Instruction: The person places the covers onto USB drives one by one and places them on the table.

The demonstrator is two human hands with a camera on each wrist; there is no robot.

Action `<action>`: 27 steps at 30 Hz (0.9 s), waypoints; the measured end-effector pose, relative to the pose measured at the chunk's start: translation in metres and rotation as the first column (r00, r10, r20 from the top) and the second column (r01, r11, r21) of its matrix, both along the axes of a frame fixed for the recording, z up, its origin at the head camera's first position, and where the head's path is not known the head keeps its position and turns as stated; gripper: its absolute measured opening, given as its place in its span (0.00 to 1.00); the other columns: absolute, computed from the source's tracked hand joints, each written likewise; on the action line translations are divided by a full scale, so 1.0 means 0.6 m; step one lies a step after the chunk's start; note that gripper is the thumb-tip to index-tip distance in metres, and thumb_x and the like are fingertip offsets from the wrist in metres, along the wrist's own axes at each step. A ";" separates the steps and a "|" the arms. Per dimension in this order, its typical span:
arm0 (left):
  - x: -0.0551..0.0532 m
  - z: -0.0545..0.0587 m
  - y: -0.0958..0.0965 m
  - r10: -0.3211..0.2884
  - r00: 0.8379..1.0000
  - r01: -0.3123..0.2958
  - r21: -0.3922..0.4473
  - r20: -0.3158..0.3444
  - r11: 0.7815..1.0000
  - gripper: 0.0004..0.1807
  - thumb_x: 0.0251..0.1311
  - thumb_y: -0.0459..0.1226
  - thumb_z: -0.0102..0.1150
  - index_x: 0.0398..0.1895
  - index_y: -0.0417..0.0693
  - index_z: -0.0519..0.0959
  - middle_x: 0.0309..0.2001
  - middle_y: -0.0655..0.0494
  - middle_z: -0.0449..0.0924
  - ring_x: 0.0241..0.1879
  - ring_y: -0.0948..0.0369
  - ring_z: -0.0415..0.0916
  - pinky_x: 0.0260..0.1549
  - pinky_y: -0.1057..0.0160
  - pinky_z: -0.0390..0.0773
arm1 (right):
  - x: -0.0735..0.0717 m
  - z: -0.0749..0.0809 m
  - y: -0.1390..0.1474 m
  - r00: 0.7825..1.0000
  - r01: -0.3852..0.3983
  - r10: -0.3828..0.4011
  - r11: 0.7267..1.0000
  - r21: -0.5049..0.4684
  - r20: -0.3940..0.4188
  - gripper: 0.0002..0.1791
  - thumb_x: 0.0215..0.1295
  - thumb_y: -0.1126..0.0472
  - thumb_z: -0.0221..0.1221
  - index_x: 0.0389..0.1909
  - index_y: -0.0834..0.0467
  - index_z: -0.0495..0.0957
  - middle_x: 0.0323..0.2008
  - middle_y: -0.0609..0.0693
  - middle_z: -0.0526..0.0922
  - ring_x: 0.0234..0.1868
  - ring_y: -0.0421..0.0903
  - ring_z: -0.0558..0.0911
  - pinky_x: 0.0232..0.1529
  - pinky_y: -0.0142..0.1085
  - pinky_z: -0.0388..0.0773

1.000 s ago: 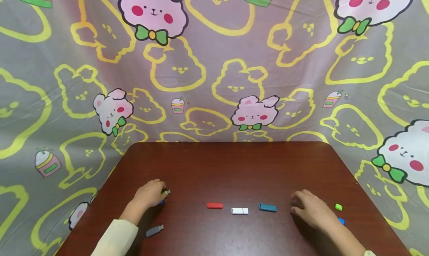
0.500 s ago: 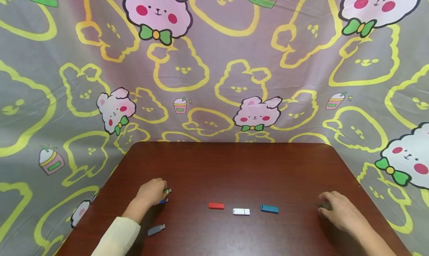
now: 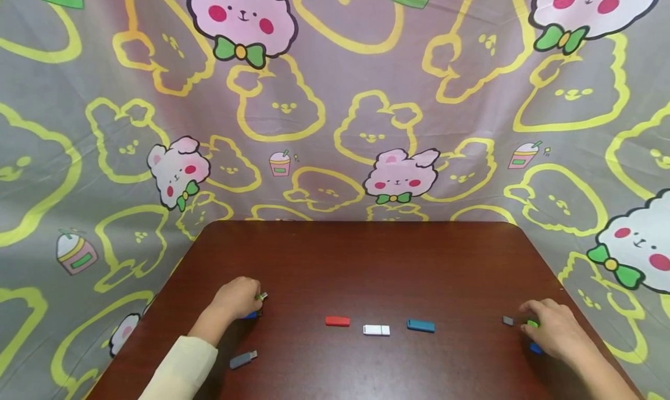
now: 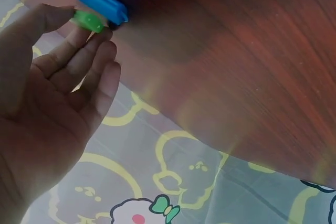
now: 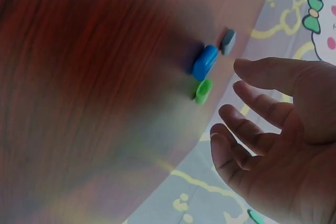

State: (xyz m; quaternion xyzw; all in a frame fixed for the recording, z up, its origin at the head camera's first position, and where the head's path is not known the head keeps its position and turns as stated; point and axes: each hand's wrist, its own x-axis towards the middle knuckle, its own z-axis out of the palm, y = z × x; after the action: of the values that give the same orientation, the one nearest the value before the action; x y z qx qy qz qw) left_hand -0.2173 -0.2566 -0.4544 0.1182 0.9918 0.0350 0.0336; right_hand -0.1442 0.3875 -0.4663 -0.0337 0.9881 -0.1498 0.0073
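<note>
My left hand [image 3: 235, 298] pinches a green USB stick [image 4: 88, 21] between thumb and fingertips at the table's left side. A blue USB stick [image 4: 100, 1], metal plug bare, lies right beside it, partly hidden by the hand in the head view. Nearer the front is a grey USB stick [image 3: 242, 360], also uncapped. At the right, my right hand [image 3: 557, 330] hovers over a green cap [image 5: 203, 92] with fingers spread and loosely bent, holding nothing. Next to that cap lie a blue cap [image 5: 205, 62] and a grey cap [image 3: 508, 320].
Across the middle of the brown table [image 3: 366, 260] lie a red USB stick [image 3: 337, 321], a white one [image 3: 376, 330] and a teal one [image 3: 421, 326]. A cartoon-printed cloth [image 3: 324, 121] hangs behind the table and at both sides.
My right hand has moved rightward from near the teal stick to the green cap. The grey cap now lies uncovered on the table. My left hand has tilted the green stick slightly.
</note>
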 end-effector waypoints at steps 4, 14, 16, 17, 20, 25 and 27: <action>0.000 0.004 0.002 0.017 1.000 -0.017 0.031 0.012 0.999 0.12 0.53 0.39 0.67 0.22 0.51 0.72 0.19 0.58 0.70 0.21 0.60 0.67 0.22 0.58 0.68 | -0.005 -0.001 0.010 0.998 0.026 -0.027 1.000 0.012 0.063 0.18 0.56 0.61 0.71 0.44 0.67 0.79 0.42 0.69 0.78 0.46 0.70 0.74 0.47 0.63 0.72; 0.001 0.008 0.017 -0.023 0.999 0.027 0.111 -0.038 0.994 0.09 0.54 0.37 0.66 0.27 0.49 0.73 0.19 0.60 0.70 0.20 0.62 0.67 0.23 0.60 0.70 | -0.008 -0.010 0.018 0.989 0.025 -0.028 0.999 0.024 0.144 0.18 0.58 0.61 0.70 0.44 0.67 0.78 0.40 0.64 0.78 0.44 0.67 0.78 0.45 0.60 0.75; 0.001 0.008 0.020 -0.037 0.998 0.043 0.117 -0.059 0.992 0.09 0.54 0.36 0.67 0.28 0.47 0.74 0.20 0.61 0.71 0.20 0.63 0.67 0.23 0.61 0.71 | -0.008 -0.011 0.019 0.989 0.027 -0.030 0.999 0.022 0.148 0.17 0.58 0.62 0.69 0.44 0.67 0.78 0.40 0.64 0.77 0.44 0.67 0.78 0.45 0.60 0.75; 0.002 0.008 0.021 -0.039 0.997 0.046 0.117 -0.063 0.992 0.09 0.54 0.35 0.68 0.29 0.47 0.75 0.20 0.61 0.71 0.20 0.63 0.67 0.23 0.61 0.71 | -0.009 -0.012 0.019 0.989 0.027 -0.030 0.999 0.022 0.146 0.17 0.58 0.62 0.69 0.44 0.67 0.78 0.39 0.64 0.77 0.44 0.66 0.78 0.45 0.60 0.75; 0.003 0.003 0.020 -0.049 0.996 0.057 0.108 -0.073 0.992 0.10 0.54 0.35 0.69 0.30 0.45 0.75 0.21 0.60 0.71 0.20 0.63 0.68 0.21 0.62 0.71 | -0.011 -0.013 0.019 0.987 0.034 -0.036 0.999 0.019 0.156 0.16 0.59 0.63 0.69 0.44 0.68 0.78 0.39 0.64 0.77 0.44 0.65 0.78 0.45 0.60 0.75; 0.007 -0.005 0.016 -0.064 0.995 0.071 0.093 -0.081 0.993 0.11 0.53 0.33 0.69 0.32 0.45 0.73 0.21 0.59 0.70 0.19 0.62 0.67 0.20 0.62 0.70 | -0.013 -0.017 0.020 0.984 0.039 -0.041 0.999 0.020 0.173 0.15 0.60 0.63 0.68 0.44 0.67 0.78 0.39 0.62 0.77 0.44 0.64 0.78 0.45 0.59 0.75; 0.008 -0.007 0.015 -0.067 0.994 0.074 0.086 -0.088 0.993 0.12 0.52 0.33 0.69 0.32 0.46 0.73 0.21 0.59 0.70 0.20 0.62 0.67 0.20 0.61 0.70 | -0.013 -0.018 0.020 0.985 0.033 -0.036 0.999 0.018 0.168 0.14 0.60 0.64 0.68 0.43 0.67 0.79 0.38 0.61 0.78 0.44 0.64 0.79 0.44 0.59 0.75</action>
State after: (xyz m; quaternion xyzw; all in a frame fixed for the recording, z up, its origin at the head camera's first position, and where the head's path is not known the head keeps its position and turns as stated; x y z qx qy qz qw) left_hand -0.2123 -0.2474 -0.4585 0.1561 0.9850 0.0730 -0.0128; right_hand -0.1520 0.3993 -0.4770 -0.0039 0.9855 -0.1446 0.0883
